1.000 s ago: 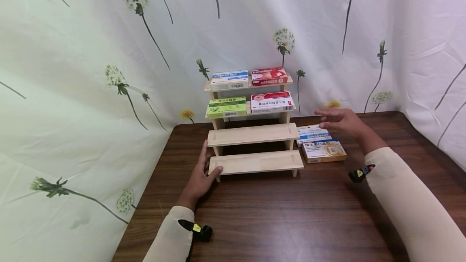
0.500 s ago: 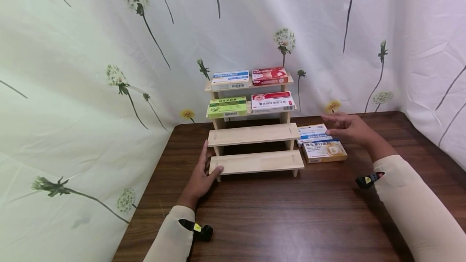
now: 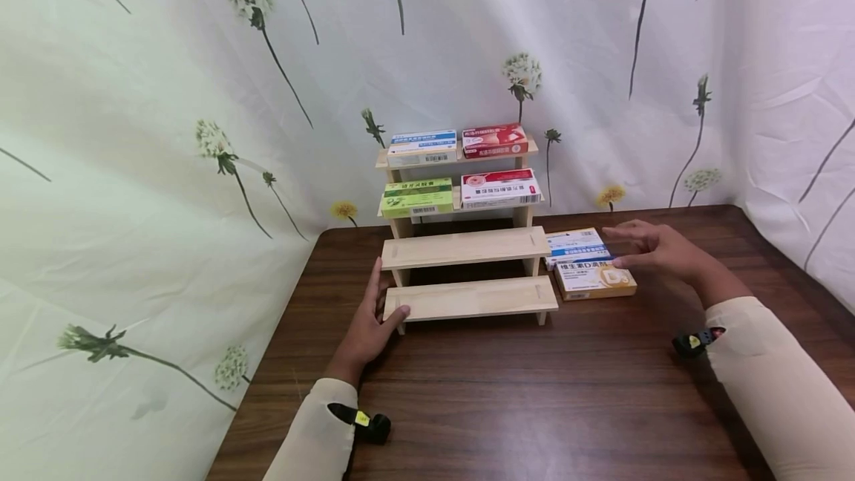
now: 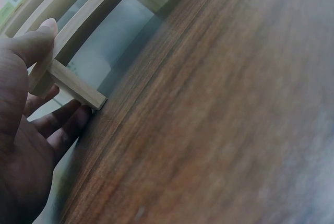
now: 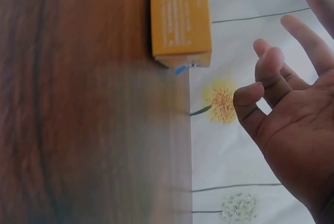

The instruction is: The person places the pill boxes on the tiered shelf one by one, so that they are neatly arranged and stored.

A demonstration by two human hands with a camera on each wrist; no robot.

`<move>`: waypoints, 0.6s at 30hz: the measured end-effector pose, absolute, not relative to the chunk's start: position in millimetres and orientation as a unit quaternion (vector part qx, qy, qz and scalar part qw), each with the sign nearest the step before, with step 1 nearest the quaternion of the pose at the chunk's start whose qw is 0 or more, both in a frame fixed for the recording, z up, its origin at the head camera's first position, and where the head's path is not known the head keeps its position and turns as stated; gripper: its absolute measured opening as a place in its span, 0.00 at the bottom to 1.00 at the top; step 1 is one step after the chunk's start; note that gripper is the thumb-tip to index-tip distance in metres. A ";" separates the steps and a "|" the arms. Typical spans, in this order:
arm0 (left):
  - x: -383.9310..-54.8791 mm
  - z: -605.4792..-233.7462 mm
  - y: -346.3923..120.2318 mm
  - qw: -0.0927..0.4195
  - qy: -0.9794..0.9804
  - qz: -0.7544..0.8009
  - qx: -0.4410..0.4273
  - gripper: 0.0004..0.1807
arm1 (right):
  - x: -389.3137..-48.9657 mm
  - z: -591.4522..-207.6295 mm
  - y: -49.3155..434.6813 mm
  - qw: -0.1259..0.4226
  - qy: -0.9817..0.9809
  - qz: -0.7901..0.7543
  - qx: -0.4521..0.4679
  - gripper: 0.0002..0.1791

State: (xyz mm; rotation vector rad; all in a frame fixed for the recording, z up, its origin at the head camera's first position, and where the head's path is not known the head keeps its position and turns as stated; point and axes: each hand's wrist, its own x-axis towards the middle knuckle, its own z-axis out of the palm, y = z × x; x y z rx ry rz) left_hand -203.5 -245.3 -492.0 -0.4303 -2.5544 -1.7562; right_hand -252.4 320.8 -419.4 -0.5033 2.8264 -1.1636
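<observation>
My left hand (image 3: 364, 329) holds the left end of a four-step wooden display rack (image 3: 470, 299). In the left wrist view its thumb (image 4: 42, 41) lies over the lowest board and its other fingers reach round beside the leg. My right hand (image 3: 661, 251) hovers, fingers spread and loosely bent, above the right side of two medicine boxes on the table. The nearer is a white and yellow vitamin D box (image 3: 594, 279); behind it lies a blue and white box (image 3: 576, 245). The right wrist view shows the box's orange side (image 5: 180, 15) apart from the fingers.
A blue and white box (image 3: 422, 145) and a red box (image 3: 494, 139) lie on the rack's top step. Below them are a green box (image 3: 417, 197) and a red and white box (image 3: 499, 188). A flower-print curtain (image 3: 427, 43) stands behind the dark wooden table (image 3: 501, 399).
My right hand has drawn to the right and toward me, from over the blue and white box to beside the vitamin D box. The left hand stays on the rack.
</observation>
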 end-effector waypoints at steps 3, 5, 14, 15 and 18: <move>-203.4 -491.7 -244.9 0.006 -0.815 -0.563 -0.139 0.59 | -251.6 -421.3 325.9 0.034 0.914 -0.373 -0.158 0.42; -203.2 -491.6 -244.9 0.008 -0.813 -0.564 -0.142 0.59 | -251.3 -422.7 328.8 0.042 0.916 -0.369 -0.153 0.42; -203.6 -492.3 -245.2 0.011 -0.816 -0.561 -0.140 0.59 | -245.7 -432.2 338.7 0.061 0.911 -0.382 -0.140 0.44; -203.7 -492.4 -245.1 0.010 -0.816 -0.561 -0.139 0.58 | -244.7 -433.6 339.4 0.064 0.910 -0.385 -0.140 0.45; -204.0 -492.4 -244.9 0.007 -0.819 -0.558 -0.135 0.58 | -242.4 -437.6 341.1 0.081 0.901 -0.400 -0.146 0.46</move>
